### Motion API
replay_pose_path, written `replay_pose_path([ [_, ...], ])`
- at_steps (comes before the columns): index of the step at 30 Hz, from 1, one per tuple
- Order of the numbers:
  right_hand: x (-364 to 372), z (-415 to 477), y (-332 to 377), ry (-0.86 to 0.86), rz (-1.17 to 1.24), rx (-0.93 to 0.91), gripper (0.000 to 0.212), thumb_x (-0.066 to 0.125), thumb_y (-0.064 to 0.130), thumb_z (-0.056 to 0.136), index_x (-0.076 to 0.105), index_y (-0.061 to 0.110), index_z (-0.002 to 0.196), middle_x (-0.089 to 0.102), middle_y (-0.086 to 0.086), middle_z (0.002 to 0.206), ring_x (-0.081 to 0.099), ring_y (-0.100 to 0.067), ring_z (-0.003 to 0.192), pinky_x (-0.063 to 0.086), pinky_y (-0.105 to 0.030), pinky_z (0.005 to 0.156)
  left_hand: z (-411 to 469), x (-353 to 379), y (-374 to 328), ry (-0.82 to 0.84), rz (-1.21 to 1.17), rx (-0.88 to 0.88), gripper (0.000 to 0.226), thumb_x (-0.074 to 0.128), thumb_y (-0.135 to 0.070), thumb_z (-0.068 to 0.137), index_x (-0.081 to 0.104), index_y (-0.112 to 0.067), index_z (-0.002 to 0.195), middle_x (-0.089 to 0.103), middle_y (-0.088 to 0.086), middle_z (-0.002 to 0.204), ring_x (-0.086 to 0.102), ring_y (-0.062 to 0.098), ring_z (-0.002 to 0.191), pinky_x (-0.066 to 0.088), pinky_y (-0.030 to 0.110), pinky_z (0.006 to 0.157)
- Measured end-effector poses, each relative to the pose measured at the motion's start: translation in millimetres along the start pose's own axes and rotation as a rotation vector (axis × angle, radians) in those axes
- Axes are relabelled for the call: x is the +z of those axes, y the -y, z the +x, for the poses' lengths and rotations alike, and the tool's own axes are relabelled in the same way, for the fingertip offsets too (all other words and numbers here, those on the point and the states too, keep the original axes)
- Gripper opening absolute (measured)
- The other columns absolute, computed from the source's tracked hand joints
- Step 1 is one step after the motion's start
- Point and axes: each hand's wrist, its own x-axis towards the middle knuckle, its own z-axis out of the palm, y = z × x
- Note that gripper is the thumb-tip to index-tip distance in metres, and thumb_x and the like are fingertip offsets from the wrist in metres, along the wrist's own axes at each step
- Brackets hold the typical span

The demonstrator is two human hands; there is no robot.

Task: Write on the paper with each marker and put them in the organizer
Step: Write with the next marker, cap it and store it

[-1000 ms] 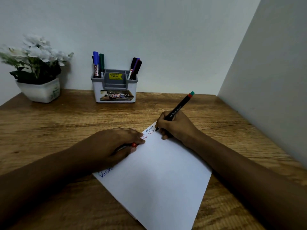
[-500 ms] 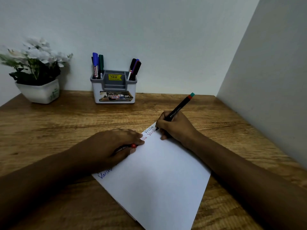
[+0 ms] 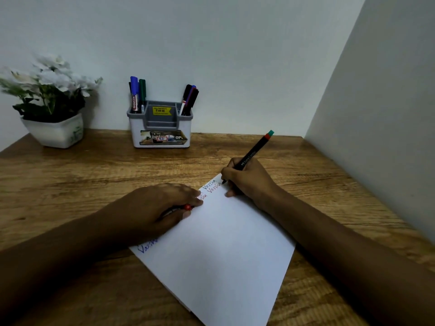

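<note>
On the wooden table [image 3: 70,175], near the middle, lies a white sheet of paper [image 3: 219,255], turned like a diamond. The right hand [image 3: 249,182] is at the paper's 12 o'clock corner. Its fingers are curled round a black marker [image 3: 253,152] and grip it. The marker's tip is down on the paper, right by some red and dark words [image 3: 211,188]. Its red and green end points up toward 1 o'clock.

The left hand [image 3: 160,208] rests on the paper's 10 o'clock edge. Its fingers are curled round a small red-ended thing [image 3: 187,207]. Most of that thing is hidden, so I cannot tell what it is. Some blue writing [image 3: 147,247] shows at the paper's 9 o'clock corner, partly under the left wrist.

At 11 o'clock from the paper, by the back wall, stands a grey and white organizer [image 3: 160,128]. Its left pocket holds a blue marker [image 3: 134,90] and a green marker [image 3: 142,90], standing up. Its right pocket holds a few dark markers [image 3: 191,100] that lean toward 1 o'clock. Far off at 10 o'clock sits a white pot [image 3: 55,132] of white flowers.
</note>
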Motion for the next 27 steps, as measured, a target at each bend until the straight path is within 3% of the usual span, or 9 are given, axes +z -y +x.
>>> replay_pose_path([
  [4,-7,2,4,-0.070,0.467,0.074,0.021,0.049,0.000,0.087,0.055,0.007,0.068,0.054,-0.004,0.055,0.049,-0.007,0.039,0.047,-0.020,0.042,1,2,6,0.025,0.049,-0.010,0.071,0.010,-0.074,0.082,0.047,-0.039,0.131,0.051,-0.019,0.134,0.047,0.000,0.122,0.043,0.028,0.099],
  [6,-11,2,5,-0.036,0.587,0.079,0.020,0.047,-0.001,0.088,0.056,0.006,0.072,0.052,-0.001,0.052,0.047,-0.003,0.039,0.047,-0.016,0.043,2,0,6,0.013,0.034,0.016,0.062,0.017,-0.070,0.085,0.047,-0.041,0.131,0.048,-0.022,0.136,0.044,-0.003,0.123,0.041,0.025,0.100],
  [10,-12,-1,8,0.022,0.592,0.078,0.019,0.047,0.001,0.089,0.058,0.007,0.075,0.049,-0.006,0.063,0.049,-0.003,0.043,0.049,-0.017,0.045,6,-9,-1,-0.026,-0.006,0.018,0.054,0.026,-0.067,0.083,0.051,-0.044,0.125,0.041,-0.027,0.136,0.037,-0.007,0.126,0.041,0.028,0.101],
  [13,-12,-7,17,0.036,0.567,0.039,0.018,0.051,0.001,0.089,0.054,0.011,0.075,0.051,-0.007,0.064,0.051,-0.005,0.044,0.049,-0.019,0.045,7,-17,-10,-0.205,-0.005,0.040,0.045,0.031,-0.064,0.086,0.055,-0.045,0.119,0.042,-0.027,0.134,0.040,-0.006,0.122,0.042,0.024,0.091],
  [15,-15,-11,24,0.050,0.543,-0.012,0.020,0.055,0.003,0.089,0.052,0.014,0.072,0.054,-0.006,0.063,0.050,-0.008,0.046,0.049,-0.021,0.045,7,-24,-19,-0.395,-0.140,-0.016,0.033,0.043,-0.056,0.087,0.061,-0.042,0.111,0.048,-0.028,0.114,0.048,-0.005,0.105,0.040,0.012,0.081],
  [18,-20,-21,34,0.088,0.476,-0.112,0.020,0.062,0.004,0.086,0.053,0.016,0.073,0.054,-0.003,0.061,0.048,-0.010,0.046,0.045,-0.021,0.044,9,-33,-31,-0.566,-0.522,-0.156,0.026,0.059,-0.040,0.083,0.068,-0.033,0.106,0.060,-0.012,0.094,0.059,0.006,0.085,0.046,0.015,0.070],
  [21,-18,-29,43,0.120,0.419,-0.204,0.016,0.064,0.000,0.084,0.055,0.013,0.080,0.053,-0.001,0.060,0.048,-0.009,0.048,0.046,-0.021,0.046,12,-35,-34,-0.620,-0.865,-0.289,0.023,0.060,-0.029,0.077,0.069,-0.024,0.098,0.072,-0.002,0.083,0.062,0.005,0.067,0.049,0.018,0.057],
  [23,-15,-34,47,0.147,0.442,-0.218,0.012,0.059,-0.001,0.086,0.058,0.011,0.086,0.057,-0.001,0.065,0.055,-0.010,0.056,0.051,-0.023,0.052,12,-35,-32,-0.615,-1.044,-0.374,0.024,0.061,-0.027,0.076,0.068,-0.019,0.098,0.073,-0.001,0.083,0.063,0.008,0.065,0.050,0.019,0.054],
  [27,-11,-42,52,0.214,0.542,-0.170,0.024,0.042,0.004,0.093,0.065,0.008,0.088,0.064,-0.006,0.070,0.063,-0.013,0.060,0.054,-0.024,0.054,11,-35,-31,-0.595,-1.205,-0.450,0.028,0.061,-0.024,0.075,0.068,-0.015,0.101,0.074,0.002,0.087,0.065,0.007,0.064,0.050,0.018,0.051],
])
